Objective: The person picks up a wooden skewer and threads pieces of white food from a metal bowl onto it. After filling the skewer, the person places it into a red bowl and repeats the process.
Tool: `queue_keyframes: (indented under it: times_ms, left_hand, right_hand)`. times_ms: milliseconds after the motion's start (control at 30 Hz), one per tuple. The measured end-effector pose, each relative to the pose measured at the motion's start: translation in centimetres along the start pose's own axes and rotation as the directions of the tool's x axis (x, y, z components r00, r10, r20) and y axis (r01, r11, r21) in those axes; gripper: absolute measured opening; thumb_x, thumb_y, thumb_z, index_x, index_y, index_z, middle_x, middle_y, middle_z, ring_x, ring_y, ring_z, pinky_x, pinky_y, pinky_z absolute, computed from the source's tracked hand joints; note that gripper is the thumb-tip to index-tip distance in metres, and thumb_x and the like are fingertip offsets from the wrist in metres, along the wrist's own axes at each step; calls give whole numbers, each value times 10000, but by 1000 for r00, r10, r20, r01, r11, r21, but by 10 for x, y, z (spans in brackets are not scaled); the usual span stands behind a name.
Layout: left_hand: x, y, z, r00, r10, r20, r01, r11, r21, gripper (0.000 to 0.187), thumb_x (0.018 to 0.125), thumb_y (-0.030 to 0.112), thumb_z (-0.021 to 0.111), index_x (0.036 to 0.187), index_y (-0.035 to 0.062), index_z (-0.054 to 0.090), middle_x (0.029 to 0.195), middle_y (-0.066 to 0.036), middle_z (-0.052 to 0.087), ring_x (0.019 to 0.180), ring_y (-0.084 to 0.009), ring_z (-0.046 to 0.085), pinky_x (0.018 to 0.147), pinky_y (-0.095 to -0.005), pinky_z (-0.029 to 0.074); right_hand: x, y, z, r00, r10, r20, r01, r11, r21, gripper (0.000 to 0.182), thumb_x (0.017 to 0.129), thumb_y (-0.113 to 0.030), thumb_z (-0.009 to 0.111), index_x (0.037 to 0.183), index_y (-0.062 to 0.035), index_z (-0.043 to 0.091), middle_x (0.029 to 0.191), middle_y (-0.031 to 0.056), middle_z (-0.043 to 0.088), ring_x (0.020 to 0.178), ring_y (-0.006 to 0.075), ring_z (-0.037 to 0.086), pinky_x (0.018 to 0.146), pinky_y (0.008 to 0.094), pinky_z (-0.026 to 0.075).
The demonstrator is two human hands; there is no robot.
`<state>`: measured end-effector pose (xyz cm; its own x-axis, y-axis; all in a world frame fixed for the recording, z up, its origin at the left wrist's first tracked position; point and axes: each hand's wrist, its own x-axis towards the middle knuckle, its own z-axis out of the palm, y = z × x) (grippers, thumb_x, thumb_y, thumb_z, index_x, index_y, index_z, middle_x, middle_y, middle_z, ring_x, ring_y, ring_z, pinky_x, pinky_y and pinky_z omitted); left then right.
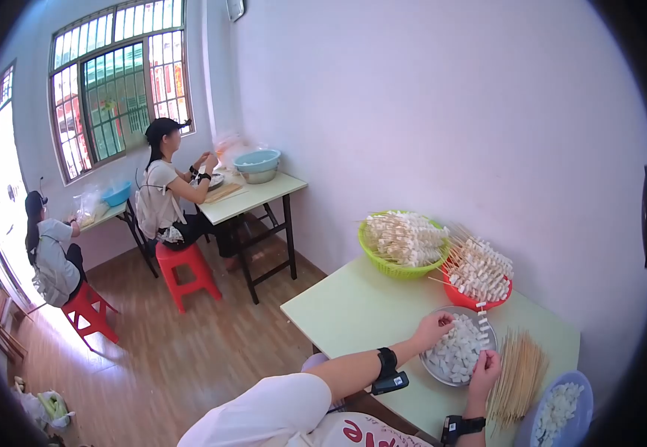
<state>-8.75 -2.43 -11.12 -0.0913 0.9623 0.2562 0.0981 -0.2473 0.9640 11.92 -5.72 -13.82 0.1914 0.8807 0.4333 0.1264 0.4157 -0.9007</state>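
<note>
My right hand [485,370] is closed round the lower end of a skewer [482,320], which stands nearly upright over the metal bowl with several white pieces threaded along it. Across the bowl, my left hand [434,328] has its fingers pinched together over the white pieces [454,354]; what lies between the fingertips is too small to make out. The round metal bowl [431,374] is heaped with these white chunks. Right beside my right hand lies a thick bundle of bare wooden sticks [517,376].
Behind the bowl stand a green basket [394,267] and a red basket [487,303], both piled with filled skewers. A bluish basin [583,406] of white pieces is at the right. Two people sit on red stools [189,272] at other tables [256,195].
</note>
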Motion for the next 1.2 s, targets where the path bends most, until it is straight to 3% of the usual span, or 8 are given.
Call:
queue_keyframes:
  times_ms: [300, 467, 567, 633, 700, 800, 967, 1200]
  left_hand:
    - [3, 1, 1, 1000, -17, 10, 17, 997, 71, 190, 852, 122, 645, 995, -2, 634, 809, -23, 638, 706, -87, 591, 667, -238, 492]
    - [15, -1, 3, 997, -67, -38, 61, 989, -135, 187, 862, 94, 622, 1019, -7, 610, 827, -36, 637, 722, -104, 600, 693, -251, 490]
    - [28, 3, 9, 994, -83, -70, 69, 981, -182, 166, 872, 61, 592, 1023, -9, 597, 840, -48, 629, 765, -119, 600, 726, -266, 490]
    - [28, -7, 17, 988, -13, -153, -29, 962, -271, 159, 879, 42, 570, 1027, -10, 595, 863, -53, 620, 806, -133, 595, 750, -282, 492]
    - [10, -26, 38, 994, -21, -104, 2, 983, -181, 180, 869, 39, 589, 1043, -5, 596, 895, -46, 625, 835, -140, 599, 794, -271, 491]
    - [20, 3, 13, 978, -165, -127, 82, 868, -490, 178, 882, 30, 586, 1055, -7, 600, 944, -70, 646, 872, -151, 622, 817, -270, 494]
    - [23, 6, 15, 970, -166, -180, 70, 894, -443, 189, 894, 42, 585, 1070, -27, 588, 999, -90, 636, 888, -153, 628, 824, -272, 493]
    - [24, 14, 8, 945, -154, -288, 48, 939, -342, 198, 896, 48, 592, 1074, -38, 579, 963, -73, 622, 858, -131, 599, 815, -250, 480]
  right_hand:
    - [4, -28, -7, 975, 126, 182, -116, 991, -65, 73, 881, -52, 581, 828, -6, 562, 584, -35, 478, 494, 34, 433, 452, 204, 321]
    - [-2, -34, -8, 969, 143, 201, -128, 988, -85, 56, 874, -41, 585, 836, -2, 573, 623, -29, 498, 536, 29, 447, 481, 198, 330]
    - [-6, -22, -17, 985, 156, 78, -152, 987, -59, 60, 867, -48, 595, 834, 1, 589, 654, -10, 526, 568, 44, 465, 506, 209, 359]
    - [-4, -39, -17, 988, -140, 69, 152, 964, -220, 68, 856, -60, 608, 847, 7, 608, 666, 16, 550, 585, 72, 486, 525, 228, 391]
    - [-21, -30, -50, 994, -90, 68, 108, 929, -354, 89, 851, -78, 618, 869, 9, 618, 657, 42, 557, 580, 95, 501, 537, 245, 411]
    - [-6, -57, -33, 986, 55, 160, 4, 938, -347, 92, 833, -92, 649, 875, -12, 635, 602, 38, 537, 534, 80, 479, 490, 235, 378]
    - [-4, -48, -34, 969, 145, 202, -73, 941, -329, 61, 820, -72, 656, 840, -21, 630, 555, 27, 489, 481, 82, 437, 453, 236, 341]
    - [-4, -49, -36, 970, 94, 222, -12, 939, -344, 39, 815, -48, 649, 830, -22, 624, 552, 31, 488, 475, 92, 434, 451, 241, 342]
